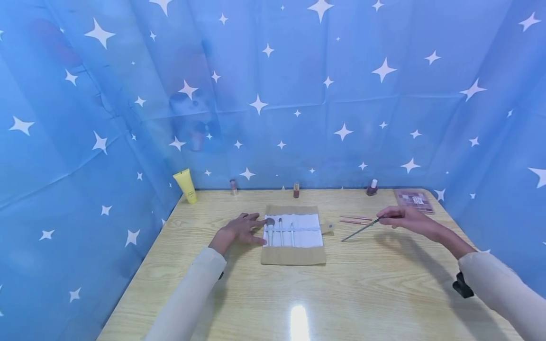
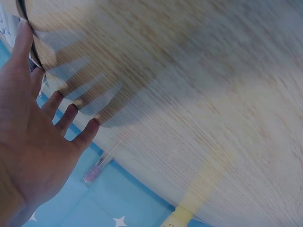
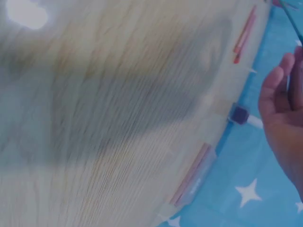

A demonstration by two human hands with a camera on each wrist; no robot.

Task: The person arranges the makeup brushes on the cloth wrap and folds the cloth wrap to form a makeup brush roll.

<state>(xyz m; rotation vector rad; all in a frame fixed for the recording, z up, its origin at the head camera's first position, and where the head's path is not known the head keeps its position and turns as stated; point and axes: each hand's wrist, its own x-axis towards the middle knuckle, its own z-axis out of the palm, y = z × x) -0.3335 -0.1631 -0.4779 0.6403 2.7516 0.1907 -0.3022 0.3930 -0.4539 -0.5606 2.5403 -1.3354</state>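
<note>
A tan brush roll (image 1: 293,256) with a white lining lies unrolled on the table. Three makeup brushes stand in its pockets: a large fluffy one (image 1: 270,222) at the left and two slimmer ones (image 1: 280,229) beside it. My left hand (image 1: 244,229), fingers spread, rests at the roll's left edge; the left wrist view shows the thumb at that edge. Right of the roll, my right hand (image 1: 401,219) pinches a thin dark stick (image 1: 360,232) by one end, its other end slanting down leftward toward the table. Whether it is a brush or a pencil, I cannot tell.
Two slim pink sticks (image 1: 356,219) lie right of the roll. Along the back stand a yellow tube (image 1: 186,186), a small lip-product tube (image 1: 233,187), a small bottle (image 1: 296,190) and a dark nail polish bottle (image 1: 372,188). A palette (image 1: 414,201) lies at the back right corner.
</note>
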